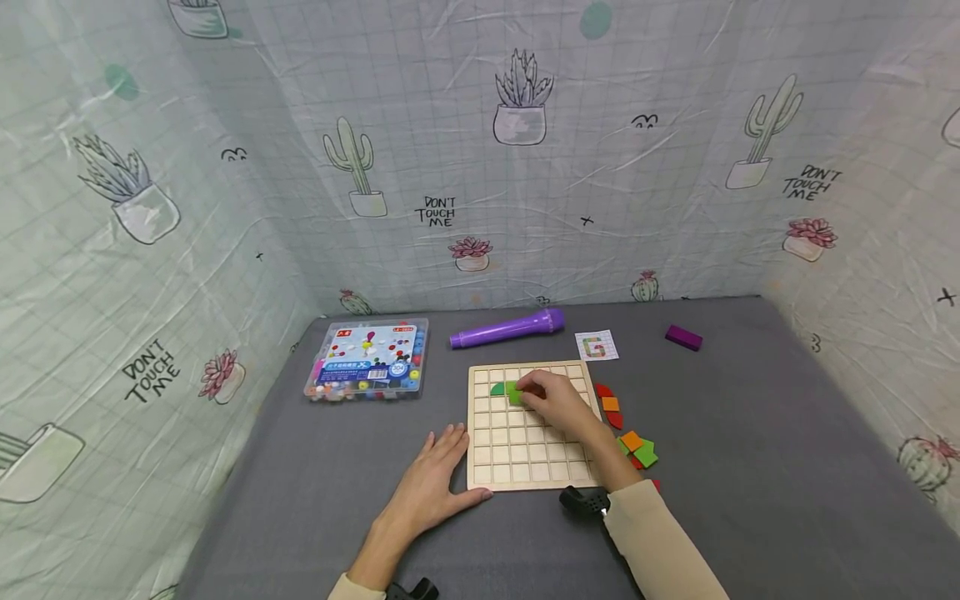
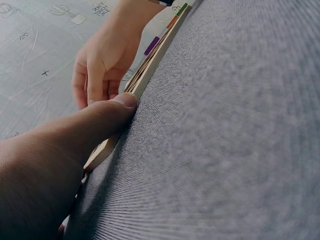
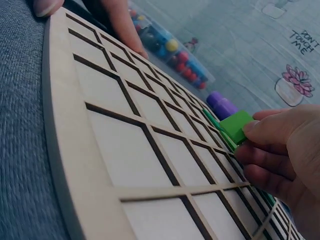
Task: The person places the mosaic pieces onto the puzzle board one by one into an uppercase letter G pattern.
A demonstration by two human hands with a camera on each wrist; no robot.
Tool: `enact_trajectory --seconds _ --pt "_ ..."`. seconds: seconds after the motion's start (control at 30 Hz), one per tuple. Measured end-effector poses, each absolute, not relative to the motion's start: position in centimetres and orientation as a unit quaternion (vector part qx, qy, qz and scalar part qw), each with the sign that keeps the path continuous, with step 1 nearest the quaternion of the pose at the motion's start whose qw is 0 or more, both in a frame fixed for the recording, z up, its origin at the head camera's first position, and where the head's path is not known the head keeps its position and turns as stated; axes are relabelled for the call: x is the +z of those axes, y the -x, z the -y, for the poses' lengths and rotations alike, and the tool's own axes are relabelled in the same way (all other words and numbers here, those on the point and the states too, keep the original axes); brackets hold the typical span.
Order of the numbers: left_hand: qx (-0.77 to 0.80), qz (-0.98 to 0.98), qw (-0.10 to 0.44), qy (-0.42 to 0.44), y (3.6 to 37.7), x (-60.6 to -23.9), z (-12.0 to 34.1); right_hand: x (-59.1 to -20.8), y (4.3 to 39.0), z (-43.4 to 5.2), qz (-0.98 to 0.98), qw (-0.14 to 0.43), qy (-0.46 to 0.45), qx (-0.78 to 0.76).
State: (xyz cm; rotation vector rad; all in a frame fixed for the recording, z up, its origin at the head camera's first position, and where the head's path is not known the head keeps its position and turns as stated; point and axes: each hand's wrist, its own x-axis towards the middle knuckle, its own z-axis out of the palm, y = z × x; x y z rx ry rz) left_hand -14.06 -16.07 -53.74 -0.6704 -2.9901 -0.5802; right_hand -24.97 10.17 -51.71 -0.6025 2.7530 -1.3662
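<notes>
Risk one is misalignment: right hand [image 1: 553, 402] pinches a green tile [image 1: 514, 393] at fingertips, over the upper rows of the board [image 1: 480, 467], just right of a green quarter-round [image 1: 497, 388] already sitting in a cell. In the right wrist view the tile [image 3: 235, 126] sits tilted above the grid, not flat. If it goes down skewed it will likely catch on the ribs between cells and sit proud, or ride onto the neighbour piece.

Risk two is board shift. Left hand [image 1: 431, 487] lies flat on the tabletop [image 1: 750, 500], fingers spread and relaxed, holding nothing, thumb [image 2: 107, 112] pressed against the board's edge near its lower left corner. That braces it from one side only. A sideways push from the right hand could slide the board away from the thumb toward the spare tiles [image 1: 633, 442] just beside its right edge.

Risk three is the grip: only fingertips on a small block, so it could pivot or drop into a wrong cell.

Right sleeve [image 1: 660, 542] passes near the spare tiles and could drag them. Bead box [image 1: 367, 360], purple tube [image 1: 506, 328], card [image 1: 597, 345] and purple block [image 1: 683, 337] lie well apart, low risk.
</notes>
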Motion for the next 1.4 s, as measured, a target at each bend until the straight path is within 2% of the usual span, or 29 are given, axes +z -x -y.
enact_trajectory --seconds 0.57,1.03,1.4 --pt "-0.187 0.958 0.007 0.215 14.0 -53.8 16.2 -52.5 24.8 -7.0 -0.891 -0.020 0.194 -0.410" --pt "-0.178 0.961 0.007 0.212 14.0 -53.7 16.1 -52.8 24.7 -7.0 -0.896 -0.052 0.233 -0.374" --pt "-0.181 0.960 0.006 0.212 14.1 -53.7 16.2 -52.6 24.3 -7.5 -0.899 -0.041 0.222 -0.375"
